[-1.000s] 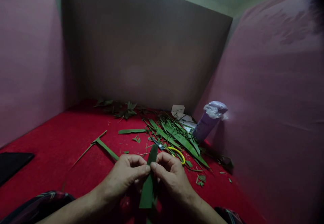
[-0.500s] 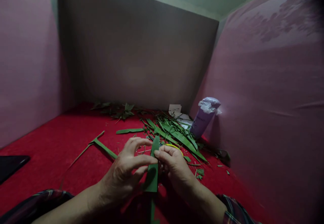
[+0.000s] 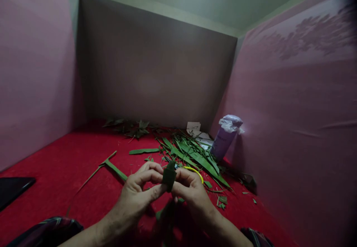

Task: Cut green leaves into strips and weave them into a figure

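Lowest, towards the person's body, both plaid sleeves run off the edge of view, the left point(image 3: 57, 226) and the right point(image 3: 256, 237). Just under the grip, something green point(image 3: 166, 211) hangs or lies in shadow, too dim for me to say whether it joins the piece being held.

The grip itself is a double pinch: left hand point(image 3: 135, 191) and right hand point(image 3: 193, 191) each press thumb and fingers on opposite edges of a dark green leaf strip point(image 3: 169, 178). It stands between them, seemingly folded over, and I'd guess the two-sided hold keeps it from springing open. The far-side fingers are partly hidden.

Left of the grip, a forked stalk point(image 3: 115, 169) lies on the red cloth point(image 3: 83, 176); further left, a flat black object point(image 3: 15, 189) is cut off, and I can't tell what it is. Just beyond the right hand are yellow-handled scissors point(image 3: 201, 176), probably left there for easy reach, their blades mostly screened.

Past them sits a heap of long leaves point(image 3: 203, 159), then a purple container point(image 3: 221, 143) topped with crumpled clear plastic, and white papers point(image 3: 193, 128) with marks too small to read. Farthest, left of the heap, darker leaves point(image 3: 141, 128) blur into shadow below the grey back panel point(image 3: 156, 72).
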Motion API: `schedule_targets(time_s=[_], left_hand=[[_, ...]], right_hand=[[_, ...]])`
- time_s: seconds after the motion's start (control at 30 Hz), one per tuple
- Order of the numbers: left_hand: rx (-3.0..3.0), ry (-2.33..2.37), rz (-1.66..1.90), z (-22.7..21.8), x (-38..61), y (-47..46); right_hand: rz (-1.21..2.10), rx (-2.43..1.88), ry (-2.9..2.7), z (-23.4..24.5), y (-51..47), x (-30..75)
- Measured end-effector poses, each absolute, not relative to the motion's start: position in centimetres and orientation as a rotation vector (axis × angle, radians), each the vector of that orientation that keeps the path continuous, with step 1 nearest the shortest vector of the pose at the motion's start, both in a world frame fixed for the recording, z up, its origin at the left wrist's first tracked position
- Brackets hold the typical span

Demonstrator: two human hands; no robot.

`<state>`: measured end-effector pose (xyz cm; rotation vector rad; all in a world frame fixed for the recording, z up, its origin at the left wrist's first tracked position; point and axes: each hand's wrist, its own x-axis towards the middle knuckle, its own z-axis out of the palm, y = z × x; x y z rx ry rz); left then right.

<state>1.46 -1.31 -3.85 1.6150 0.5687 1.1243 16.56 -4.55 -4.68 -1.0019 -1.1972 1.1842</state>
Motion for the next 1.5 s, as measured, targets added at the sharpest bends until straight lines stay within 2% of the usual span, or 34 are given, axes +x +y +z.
schedule_targets(time_s=[0.2,0.33,0.9,1.5], left_hand=[[1.351,0.612,0.976,-3.6,1.5,-1.7],[1.218,0.667,0.999,-3.9,1.4,-1.7],[1.173,0.628,1.037,-3.8,1.5,-1.7],[1.146,0.696,1.045,-3.8,1.8,-1.7]], right_hand=[[1.131,-0.947,-1.281,-4.6,-4.7,16.5],[1.105,-0.946,-1.320,-5.2,-4.5,16.6],[0.757,-1.030,-1.628,-5.7,-4.9,16.9],[0.818,-1.052,-1.628,-4.8,-5.3,16.8]])
